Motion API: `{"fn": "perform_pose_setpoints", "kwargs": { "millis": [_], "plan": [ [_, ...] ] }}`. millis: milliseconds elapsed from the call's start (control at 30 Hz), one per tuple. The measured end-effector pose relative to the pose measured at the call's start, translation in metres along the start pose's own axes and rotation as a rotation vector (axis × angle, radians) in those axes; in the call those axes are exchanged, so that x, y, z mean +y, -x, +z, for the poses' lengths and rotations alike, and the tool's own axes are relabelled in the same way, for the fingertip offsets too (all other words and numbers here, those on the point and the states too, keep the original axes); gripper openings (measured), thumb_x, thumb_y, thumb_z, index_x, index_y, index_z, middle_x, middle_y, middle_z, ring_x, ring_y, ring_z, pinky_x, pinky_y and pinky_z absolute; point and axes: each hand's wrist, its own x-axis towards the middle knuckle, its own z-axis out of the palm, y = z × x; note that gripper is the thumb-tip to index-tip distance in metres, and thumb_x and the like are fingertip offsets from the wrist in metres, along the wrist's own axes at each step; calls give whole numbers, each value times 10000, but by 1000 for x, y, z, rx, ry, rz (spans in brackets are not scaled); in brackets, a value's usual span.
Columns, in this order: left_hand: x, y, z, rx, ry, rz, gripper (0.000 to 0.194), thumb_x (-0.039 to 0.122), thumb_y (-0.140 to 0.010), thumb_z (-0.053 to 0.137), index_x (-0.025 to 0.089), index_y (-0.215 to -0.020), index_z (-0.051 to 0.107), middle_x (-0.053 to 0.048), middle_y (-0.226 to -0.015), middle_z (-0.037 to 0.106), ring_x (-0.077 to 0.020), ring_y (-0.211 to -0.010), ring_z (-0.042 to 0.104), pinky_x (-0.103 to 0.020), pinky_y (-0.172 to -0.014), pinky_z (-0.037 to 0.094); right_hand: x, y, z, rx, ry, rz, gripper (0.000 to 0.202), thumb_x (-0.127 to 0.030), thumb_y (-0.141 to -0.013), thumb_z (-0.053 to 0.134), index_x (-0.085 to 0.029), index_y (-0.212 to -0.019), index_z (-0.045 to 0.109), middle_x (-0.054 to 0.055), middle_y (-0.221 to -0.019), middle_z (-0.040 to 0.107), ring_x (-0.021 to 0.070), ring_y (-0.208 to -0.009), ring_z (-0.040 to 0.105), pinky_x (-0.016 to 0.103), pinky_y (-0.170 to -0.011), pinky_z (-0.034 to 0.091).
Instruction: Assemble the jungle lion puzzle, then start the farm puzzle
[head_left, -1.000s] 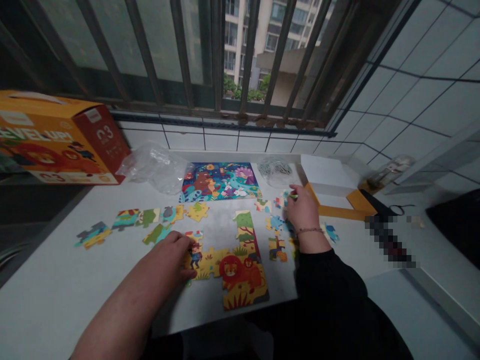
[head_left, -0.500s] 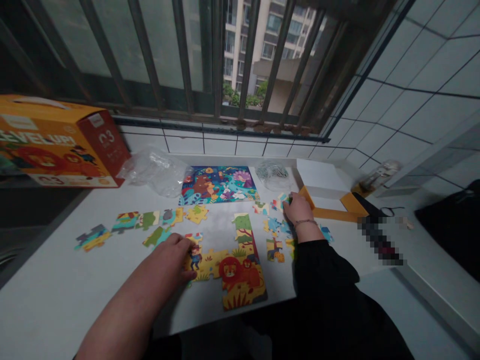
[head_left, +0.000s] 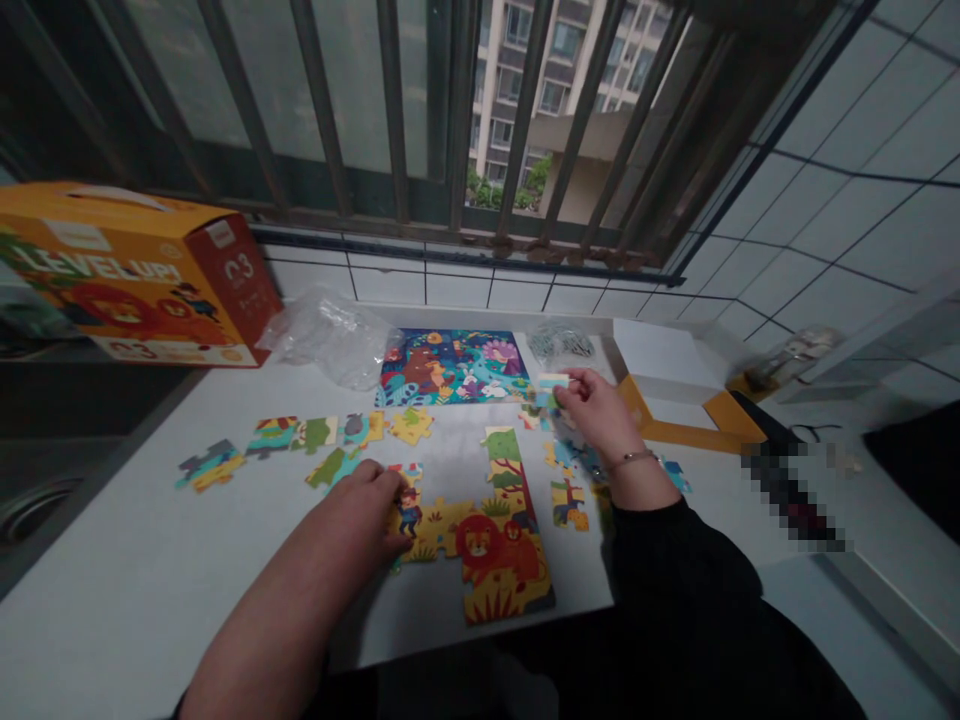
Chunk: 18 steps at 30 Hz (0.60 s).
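Note:
My right hand [head_left: 600,415] pinches a puzzle piece [head_left: 552,384] with pale and blue areas, raised above the loose pieces at the right. My left hand [head_left: 367,510] lies at the left end of the joined puzzle, its fingers and thumb closed around the edge of a puzzle piece with a figure in blue [head_left: 409,512]. The joined part shows two red lions [head_left: 491,545] and runs up a strip with a tree [head_left: 506,465]. Loose pieces lie on both sides, such as a giraffe-patterned piece [head_left: 570,507] and a yellow piece [head_left: 412,425].
A finished-looking dark blue picture [head_left: 454,370] lies at the back of the white table [head_left: 247,560]. Beside it are crumpled clear plastic [head_left: 330,340] and another clear bag [head_left: 562,343]. An orange box [head_left: 135,280] stands left; an open box [head_left: 679,390] lies right.
My right hand has lifted a puzzle piece from the loose ones at the right and turned it into view. My left hand stays on the joined puzzle. The view has shifted slightly.

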Motion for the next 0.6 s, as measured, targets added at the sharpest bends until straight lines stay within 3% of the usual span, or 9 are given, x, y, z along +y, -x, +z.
{"fn": "perform_pose_setpoints", "kwargs": {
  "millis": [33, 100, 200, 367, 467, 600],
  "plan": [
    [0, -1, 0, 0, -9, 1, 495, 189, -811, 818, 145, -1301, 766, -178, -1364, 694, -344, -1231, 726, -442, -1114, 563, -10, 3, 12, -127, -104, -31, 475, -433, -941, 694, -199, -1353, 678, -32, -819, 675, 181, -694, 617, 287, -664, 470],
    [1, -3, 0, -2, -22, -1, 427, 219, -867, 792, 132, -1283, 760, -185, -1343, 694, -351, -1240, 723, -452, -1119, 560, -27, 10, 37, -335, -180, -75, 425, -408, -940, 709, -205, -1313, 693, -66, -751, 642, 157, -648, 589, 270, -648, 453],
    [3, -5, 2, 10, -33, -9, 330, 251, -939, 742, 119, -1240, 758, -190, -1290, 701, -357, -1210, 729, -468, -1096, 570, -41, 18, 69, -462, -44, -113, 216, -321, -962, 716, -199, -1137, 752, -71, -681, 636, 143, -635, 581, 262, -664, 436],
    [8, -7, 7, 133, -32, 46, 243, 259, -984, 703, 131, -1180, 772, -180, -1237, 708, -345, -1142, 735, -464, -1029, 596, -41, 20, 85, -391, 185, -259, 89, -242, -938, 809, -220, -1025, 807, 16, -950, 790, 186, -897, 710, 296, -865, 500],
    [15, -13, 11, 237, -37, 118, 204, 252, -995, 696, 147, -1150, 775, -172, -1237, 724, -347, -1156, 719, -475, -1044, 595, -35, 15, 75, -276, 233, -321, 60, -250, -993, 760, -213, -977, 804, 67, -1066, 804, 223, -1044, 717, 322, -954, 498],
    [34, -27, 26, 336, -17, 250, 284, 240, -1032, 642, 177, -1284, 759, -163, -1382, 742, -347, -1257, 709, -513, -1129, 583, -24, 9, 52, -89, 271, -216, 201, -264, -1065, 625, -217, -965, 793, 63, -986, 799, 225, -955, 705, 320, -889, 491]
  ]
}}
